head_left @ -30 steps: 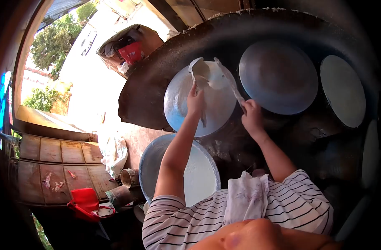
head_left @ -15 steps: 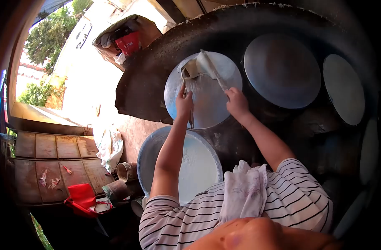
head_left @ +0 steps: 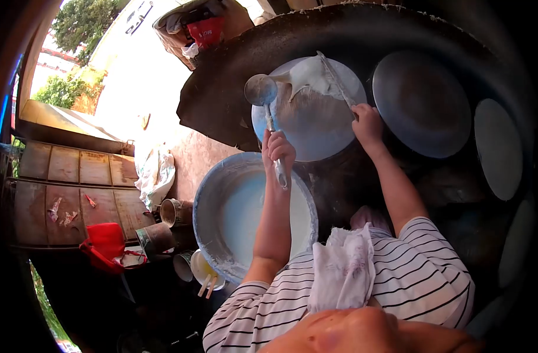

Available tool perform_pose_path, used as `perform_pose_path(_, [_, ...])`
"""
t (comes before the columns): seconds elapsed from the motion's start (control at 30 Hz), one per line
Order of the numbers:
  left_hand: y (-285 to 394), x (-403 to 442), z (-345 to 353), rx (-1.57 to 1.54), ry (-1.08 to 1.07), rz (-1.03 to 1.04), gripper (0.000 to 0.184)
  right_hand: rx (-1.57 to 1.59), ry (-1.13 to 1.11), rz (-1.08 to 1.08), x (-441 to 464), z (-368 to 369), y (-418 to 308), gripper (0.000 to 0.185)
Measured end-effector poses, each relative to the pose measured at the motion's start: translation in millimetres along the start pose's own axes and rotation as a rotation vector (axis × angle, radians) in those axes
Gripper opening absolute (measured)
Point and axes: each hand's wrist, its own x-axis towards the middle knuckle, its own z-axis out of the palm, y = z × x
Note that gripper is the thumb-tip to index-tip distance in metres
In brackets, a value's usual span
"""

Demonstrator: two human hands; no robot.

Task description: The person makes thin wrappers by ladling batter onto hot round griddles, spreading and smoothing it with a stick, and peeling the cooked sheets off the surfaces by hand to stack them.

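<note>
With left hand [head_left: 279,147] curled tight round the handle, holding a ladle [head_left: 269,117] so that its round bowl hangs over the left rim of a pale disc [head_left: 310,138]. Can't tell whether that bowl carries anything. With right hand [head_left: 368,122] closed on the near end, holding a flat stick [head_left: 338,79] slantwise across the disc's far part, right at a white, wet-looking spread [head_left: 310,76]. Can see it ending in a ragged lower edge, above bare surface toward the disc's near rim.

Along the dark stove [head_left: 222,76], can count more discs toward the right edge: first a second disc [head_left: 422,106], browned at the middle, then a third disc [head_left: 498,150], pale all over. At the stove's near left edge, below the first disc, find a big basin [head_left: 207,203], with whitish liquid inside and dried smears round the wall; note left forearm crossing above it.

Left of the basin, spot an open can [head_left: 176,213], tipped, near another can [head_left: 155,239]; can't make out contents. Just beside the basin's lower left rim, see a small tub [head_left: 199,265], with something yellow and two sticks [head_left: 208,286] in it.
</note>
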Motion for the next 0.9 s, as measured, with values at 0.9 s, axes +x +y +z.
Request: perform_pose_path(0.9, [-93.1, 25.9, -42.3, 0.231, 0.056, 0.273, 0.044, 0.314, -0.574, -0.498, 110.9, 43.2, 22.3, 0.019])
